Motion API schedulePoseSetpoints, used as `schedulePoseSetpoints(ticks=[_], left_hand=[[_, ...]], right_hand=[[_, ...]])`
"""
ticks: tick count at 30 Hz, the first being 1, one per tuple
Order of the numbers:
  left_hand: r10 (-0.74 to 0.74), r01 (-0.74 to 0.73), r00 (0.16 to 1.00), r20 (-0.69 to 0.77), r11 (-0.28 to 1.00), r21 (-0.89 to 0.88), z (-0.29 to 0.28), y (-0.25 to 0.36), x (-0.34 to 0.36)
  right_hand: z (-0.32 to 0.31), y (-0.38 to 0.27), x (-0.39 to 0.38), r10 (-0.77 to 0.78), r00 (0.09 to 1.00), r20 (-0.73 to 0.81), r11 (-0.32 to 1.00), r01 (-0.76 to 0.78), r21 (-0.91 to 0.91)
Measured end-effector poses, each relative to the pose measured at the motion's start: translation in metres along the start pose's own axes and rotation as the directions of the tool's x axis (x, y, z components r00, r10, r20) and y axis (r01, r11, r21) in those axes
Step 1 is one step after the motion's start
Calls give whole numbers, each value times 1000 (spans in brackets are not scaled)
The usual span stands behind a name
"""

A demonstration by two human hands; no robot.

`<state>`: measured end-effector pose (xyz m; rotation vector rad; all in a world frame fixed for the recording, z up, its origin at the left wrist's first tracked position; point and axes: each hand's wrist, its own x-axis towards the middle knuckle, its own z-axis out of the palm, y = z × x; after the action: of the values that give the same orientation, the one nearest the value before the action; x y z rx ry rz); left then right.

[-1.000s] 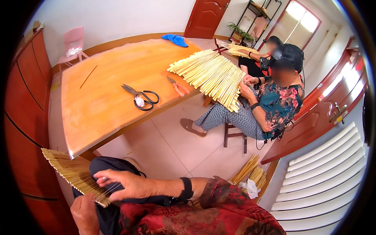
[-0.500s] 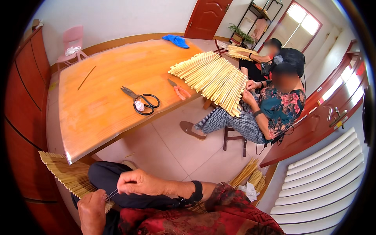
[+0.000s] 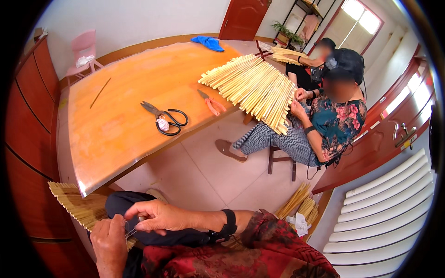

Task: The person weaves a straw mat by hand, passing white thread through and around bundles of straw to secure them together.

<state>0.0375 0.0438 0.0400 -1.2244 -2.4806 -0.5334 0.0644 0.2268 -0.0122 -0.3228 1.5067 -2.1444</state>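
A mat of thin straw-coloured stalks [image 3: 74, 199] lies at lower left beside my dark-trousered leg [image 3: 118, 204]. My left hand [image 3: 109, 243] is closed at the mat's near edge, with thin pale thread [image 3: 130, 233] at its fingertips; the edge under those fingers is hidden. Just right of it, my right hand [image 3: 157, 215] has its thumb and forefinger curled on the thread, close to the left fingers.
An orange table [image 3: 102, 134] bears black-handled scissors [image 3: 171, 119], pliers [image 3: 213, 104], a stick [image 3: 99, 92] and blue cloth [image 3: 207, 43]. Two co-workers [image 3: 338, 125] [image 3: 310, 69] handle stalk mats at right. Stalk bundles [image 3: 296, 204] lie by a white radiator [image 3: 375, 208]; cabinets [image 3: 32, 129] line the left.
My right hand went from spread fingers to pinching thread pulled rightward, then moved back left beside my left hand. My left hand rose slightly. The co-worker's hands shifted slightly right.
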Motion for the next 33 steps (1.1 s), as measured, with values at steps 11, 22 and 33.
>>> schedulePoseSetpoints(ticks=[11, 22, 33], left_hand=[[138, -137, 990, -17, 989, 52, 4, 6, 16], [80, -81, 997, 18, 996, 28, 5, 3, 20], [-361, 607, 794, 489, 511, -609, -6, -27, 31]], right_hand=[[4, 12, 8, -396, 894, -207, 895, 427, 131], [-9, -11, -1, 56, 998, -27, 998, -55, 33], [-15, -65, -24, -141, 908, -395, 945, 5, -327]])
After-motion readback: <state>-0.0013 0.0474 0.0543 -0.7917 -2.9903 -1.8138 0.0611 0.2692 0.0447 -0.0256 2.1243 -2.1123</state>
